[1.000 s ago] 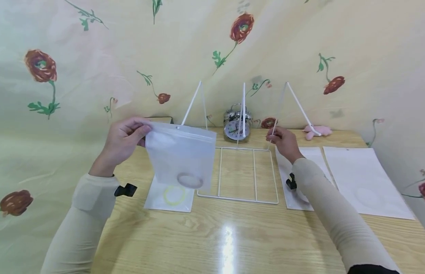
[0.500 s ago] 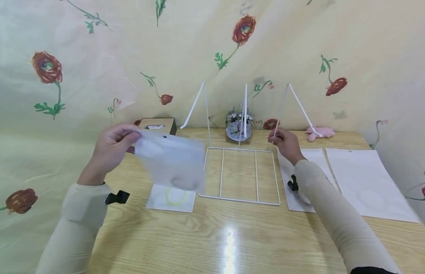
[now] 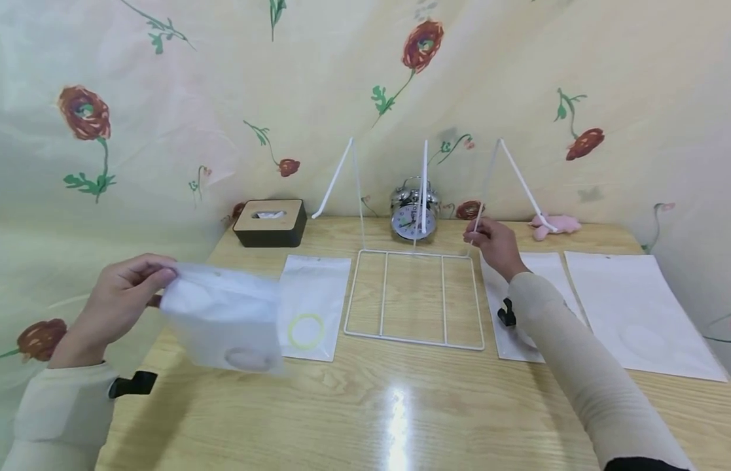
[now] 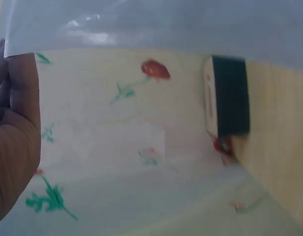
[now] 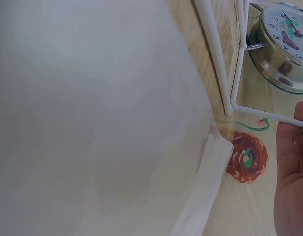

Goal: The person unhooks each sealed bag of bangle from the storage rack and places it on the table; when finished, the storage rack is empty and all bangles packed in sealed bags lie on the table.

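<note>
My left hand (image 3: 120, 297) pinches the top corner of a frosted zip bag (image 3: 220, 320), which hangs tilted above the table's left side. A ring-shaped thing shows faintly near the bag's bottom. In the left wrist view the bag (image 4: 156, 24) spans the top, beside my hand (image 4: 16, 132). My right hand (image 3: 495, 245) pinches a thin back upright of the white wire display rack (image 3: 332, 179). This rack has three slanting prongs, all bare. In the right wrist view my fingers (image 5: 301, 140) are at the white wire (image 5: 263, 114).
A white bag (image 3: 318, 278) with a yellow ring lies left of the rack. Two more white bags, the outer one (image 3: 612, 294) larger, lie at right, partly under my sleeve. Behind stand a tissue box (image 3: 271, 222), an alarm clock (image 3: 413, 221) and a pink toy (image 3: 556, 226).
My left hand has carried the bag left and down, from the left prong's tip to beside the yellow-ring bag, uncovering that bag and the tissue box. The right hand keeps its grip.
</note>
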